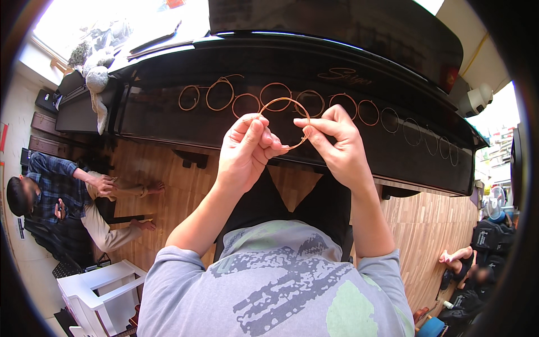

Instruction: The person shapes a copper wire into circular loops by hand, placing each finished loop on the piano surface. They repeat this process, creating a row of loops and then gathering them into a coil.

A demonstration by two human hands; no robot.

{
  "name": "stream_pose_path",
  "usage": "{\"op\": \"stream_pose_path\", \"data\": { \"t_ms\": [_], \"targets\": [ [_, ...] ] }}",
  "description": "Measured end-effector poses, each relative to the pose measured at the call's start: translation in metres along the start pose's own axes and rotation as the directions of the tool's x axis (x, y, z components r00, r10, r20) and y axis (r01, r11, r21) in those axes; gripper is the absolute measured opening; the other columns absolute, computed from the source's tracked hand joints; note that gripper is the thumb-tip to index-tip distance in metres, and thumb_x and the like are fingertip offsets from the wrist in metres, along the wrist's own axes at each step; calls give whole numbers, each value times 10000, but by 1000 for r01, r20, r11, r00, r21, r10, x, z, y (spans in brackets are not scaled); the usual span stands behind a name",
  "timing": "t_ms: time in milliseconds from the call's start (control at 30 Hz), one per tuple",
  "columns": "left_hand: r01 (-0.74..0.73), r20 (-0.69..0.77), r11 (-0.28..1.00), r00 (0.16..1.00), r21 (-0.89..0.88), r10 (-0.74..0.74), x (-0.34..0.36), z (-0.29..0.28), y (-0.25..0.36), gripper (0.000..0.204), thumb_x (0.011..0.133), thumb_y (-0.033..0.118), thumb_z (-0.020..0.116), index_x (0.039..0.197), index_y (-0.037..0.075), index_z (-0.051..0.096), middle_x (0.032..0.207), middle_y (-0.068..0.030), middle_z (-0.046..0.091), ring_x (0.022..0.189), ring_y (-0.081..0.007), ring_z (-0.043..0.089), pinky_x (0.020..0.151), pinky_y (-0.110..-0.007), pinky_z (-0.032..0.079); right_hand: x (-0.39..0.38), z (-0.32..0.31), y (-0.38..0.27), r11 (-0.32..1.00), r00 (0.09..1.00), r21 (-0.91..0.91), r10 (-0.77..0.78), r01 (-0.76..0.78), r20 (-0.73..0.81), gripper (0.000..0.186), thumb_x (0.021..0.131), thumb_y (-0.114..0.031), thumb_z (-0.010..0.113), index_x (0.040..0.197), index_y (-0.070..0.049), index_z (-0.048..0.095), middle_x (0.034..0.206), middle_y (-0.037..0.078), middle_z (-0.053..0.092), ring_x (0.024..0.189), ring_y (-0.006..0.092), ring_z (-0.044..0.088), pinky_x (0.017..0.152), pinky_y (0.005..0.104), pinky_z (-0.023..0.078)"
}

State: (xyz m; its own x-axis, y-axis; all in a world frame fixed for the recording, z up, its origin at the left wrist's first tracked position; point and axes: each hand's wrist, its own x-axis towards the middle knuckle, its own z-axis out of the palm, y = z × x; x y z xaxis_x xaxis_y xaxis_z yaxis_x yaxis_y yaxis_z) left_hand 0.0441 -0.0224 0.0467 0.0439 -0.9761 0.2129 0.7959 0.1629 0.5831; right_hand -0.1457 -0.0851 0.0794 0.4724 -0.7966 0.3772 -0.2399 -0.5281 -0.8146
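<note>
From my head view, my left hand and right hand are both pinched narrow on a copper-coloured wire coil, over the near side of the black piano, likely to keep the springy loop from unwinding. Copper-coloured rings line the piano's left and middle, silver rings its right, presumably spread against tangling.

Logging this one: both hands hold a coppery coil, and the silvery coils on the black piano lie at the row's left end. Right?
Wrong end: the head view shows the silvery coils on the black piano at the row's right end. The left hand and right hand do hold a coppery coil.
</note>
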Motion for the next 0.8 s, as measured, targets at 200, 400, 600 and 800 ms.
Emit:
{"op": "stream_pose_path", "data": {
  "t_ms": [200,400,600,800],
  "targets": [
    [28,-63,990,998,137,-19,-1,2,-3,174,1025,168,476,1065,43,590,804,-56,624,823,-174,684,811,-375,613,-3,10,1,616,957,734,228,-286,181,197,918,-64,594,1063,39,680,881,73,679,813,108,626,782,259,515],
    [51,-149,981,989,188,-23,-4,4,-8,151,1018,156,494,1058,43,585,845,-70,667,812,-182,707,802,-355,612,-11,22,-4,653,990,748,132,-120,43,219,933,-94,610,1091,50,659,933,101,687,899,142,655,842,295,537],
    [79,-153,981,987,179,-52,-2,2,-6,155,1019,162,492,1067,49,588,854,-77,671,834,-196,711,756,-349,622,-7,23,13,439,976,874,155,-207,154,199,962,-100,541,1025,48,659,917,107,678,873,154,645,830,290,503],
    [121,-151,985,983,125,-102,-2,2,-10,163,1018,174,495,1073,53,591,872,-88,682,850,-215,714,743,-346,624,-1,22,23,193,972,953,14,-232,233,328,993,-206,437,693,-79,475,824,77,604,846,138,519,861,346,418]
  ]
}}
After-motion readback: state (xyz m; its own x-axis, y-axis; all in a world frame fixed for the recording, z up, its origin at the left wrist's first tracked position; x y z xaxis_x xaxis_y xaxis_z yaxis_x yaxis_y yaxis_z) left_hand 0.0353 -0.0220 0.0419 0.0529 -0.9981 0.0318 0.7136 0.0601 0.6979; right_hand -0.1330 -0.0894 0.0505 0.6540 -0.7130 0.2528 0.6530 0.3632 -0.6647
